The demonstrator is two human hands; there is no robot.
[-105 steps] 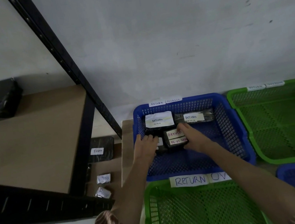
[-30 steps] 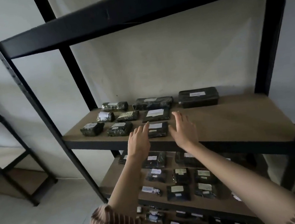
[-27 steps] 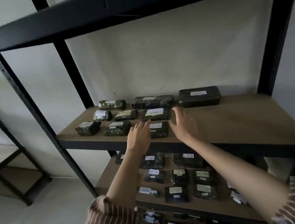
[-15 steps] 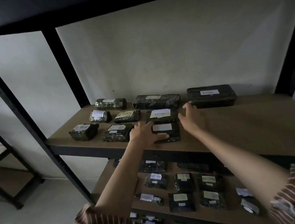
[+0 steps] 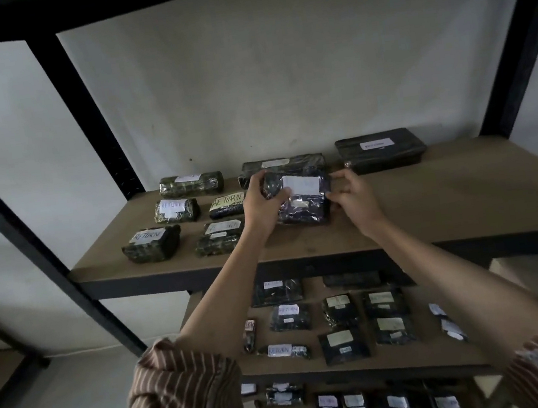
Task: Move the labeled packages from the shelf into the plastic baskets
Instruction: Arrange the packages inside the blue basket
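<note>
On the wooden shelf board (image 5: 433, 201) my left hand (image 5: 262, 204) grips the left edge of a dark wrapped package with a white label (image 5: 303, 185), which is tilted up. My right hand (image 5: 355, 198) pinches its right edge. A second dark package (image 5: 302, 214) lies directly under it. No plastic basket is in view.
Labelled packages lie left of my hands (image 5: 152, 243) (image 5: 218, 236) (image 5: 176, 210) (image 5: 226, 204) (image 5: 190, 184). A long package (image 5: 284, 163) and a black box (image 5: 380, 150) sit at the back. Black uprights (image 5: 86, 118) frame the shelf. The lower shelf (image 5: 420, 355) holds several packages.
I turned from the blue basket to the shelf. Both hands reached in and took hold of the middle labelled package, which now tilts up over the one in front.
</note>
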